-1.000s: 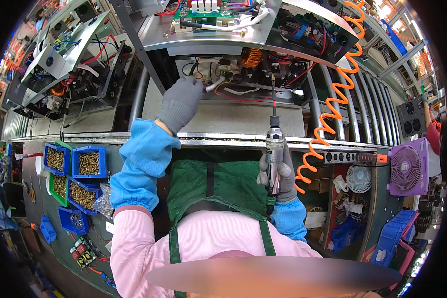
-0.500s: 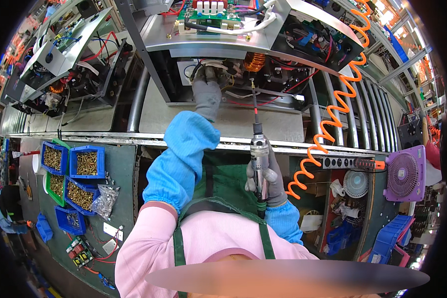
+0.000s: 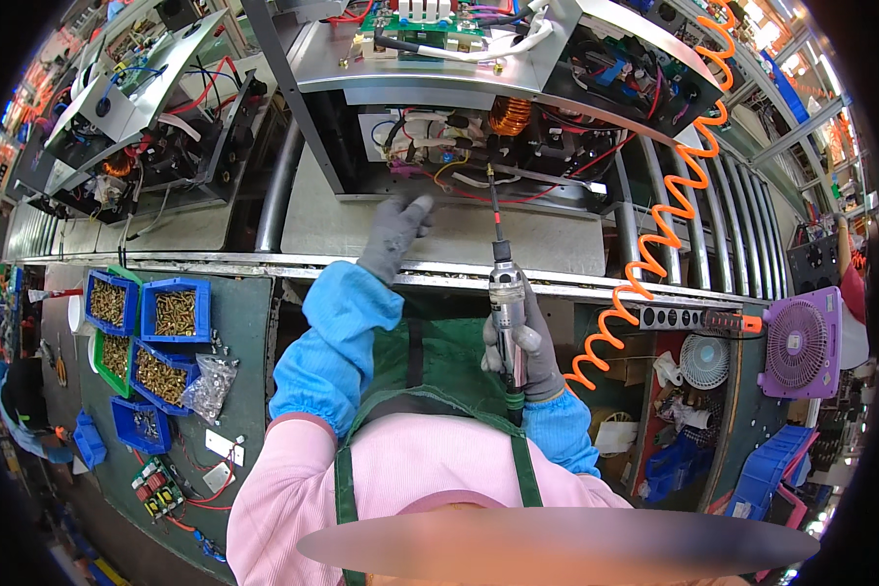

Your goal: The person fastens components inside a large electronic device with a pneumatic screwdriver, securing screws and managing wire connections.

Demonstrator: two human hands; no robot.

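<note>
In a grey glove, my right hand (image 3: 529,344) grips a silver pneumatic screwdriver (image 3: 507,298). Its long bit with a red band points away from me, and a small brass-coloured piece shows at the tip, close to the wiring inside the open metal cabinet (image 3: 547,200). My left hand (image 3: 397,232), also gloved, hovers in front of the cabinet's lower edge with fingers apart and nothing visible in them. Within the cabinet are a copper coil (image 3: 510,116), white cable bundles (image 3: 430,132) and red and yellow wires. A green circuit board (image 3: 430,41) sits on the shelf above.
Blue bins (image 3: 176,311) and a green bin of brass screws stand on the left bench, beside a bag of small hardware (image 3: 210,388) and a loose circuit board (image 3: 156,485). A second open unit (image 3: 107,146) is at far left. An orange coiled hose (image 3: 645,264) hangs at right, near a purple fan (image 3: 801,342).
My left hand has pulled back out of the cabinet, toward me, uncovering the wiring. The screwdriver in my right hand has barely moved.
</note>
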